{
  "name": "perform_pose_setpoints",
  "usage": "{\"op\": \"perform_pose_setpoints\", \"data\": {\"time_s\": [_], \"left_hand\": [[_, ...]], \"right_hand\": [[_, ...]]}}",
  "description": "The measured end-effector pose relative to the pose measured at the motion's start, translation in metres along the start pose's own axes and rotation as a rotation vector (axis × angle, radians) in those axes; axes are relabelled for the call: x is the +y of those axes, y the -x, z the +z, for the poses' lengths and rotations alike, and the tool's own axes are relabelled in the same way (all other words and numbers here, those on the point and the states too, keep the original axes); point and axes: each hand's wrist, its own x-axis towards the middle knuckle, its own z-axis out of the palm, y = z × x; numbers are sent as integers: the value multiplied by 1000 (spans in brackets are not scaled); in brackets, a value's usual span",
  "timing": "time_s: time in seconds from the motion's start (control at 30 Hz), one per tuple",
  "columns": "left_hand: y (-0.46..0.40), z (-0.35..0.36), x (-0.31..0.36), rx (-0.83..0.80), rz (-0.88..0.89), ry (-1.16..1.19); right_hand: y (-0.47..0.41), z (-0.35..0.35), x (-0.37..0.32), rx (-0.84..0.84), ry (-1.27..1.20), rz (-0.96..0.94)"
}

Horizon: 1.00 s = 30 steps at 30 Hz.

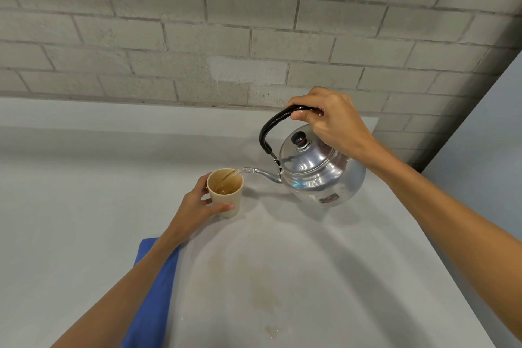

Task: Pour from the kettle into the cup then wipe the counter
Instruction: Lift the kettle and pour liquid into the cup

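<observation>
A shiny metal kettle [319, 175] with a black handle hangs tilted to the left above the grey counter [84, 206]. My right hand [333, 121] grips its handle from above. A thin stream runs from the spout into a beige cup [226, 200] standing on the counter. My left hand [197, 209] wraps around the cup's left side. Liquid shows inside the cup. A folded blue cloth [154, 291] lies on the counter under my left forearm, partly hidden by it.
Faint brownish stains [265, 302] mark the counter in front of me. A grey brick wall [226, 37] rises behind the counter. The counter's right edge [440, 257] runs diagonally, with a drop beyond it.
</observation>
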Motion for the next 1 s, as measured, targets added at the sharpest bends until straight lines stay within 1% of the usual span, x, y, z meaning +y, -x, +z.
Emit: {"op": "perform_pose_setpoints", "data": {"time_s": [0.7, 0.83, 1.0], "left_hand": [[-1, 0, -1, -4, -3, -5], [-1, 0, -1, 2, -3, -13], [0, 0, 0, -2, -5, -8]], "right_hand": [[-2, 1, 1, 1, 38, -43], [1, 4, 6, 18, -16, -12], [6, 6, 18, 71, -134, 74]]}}
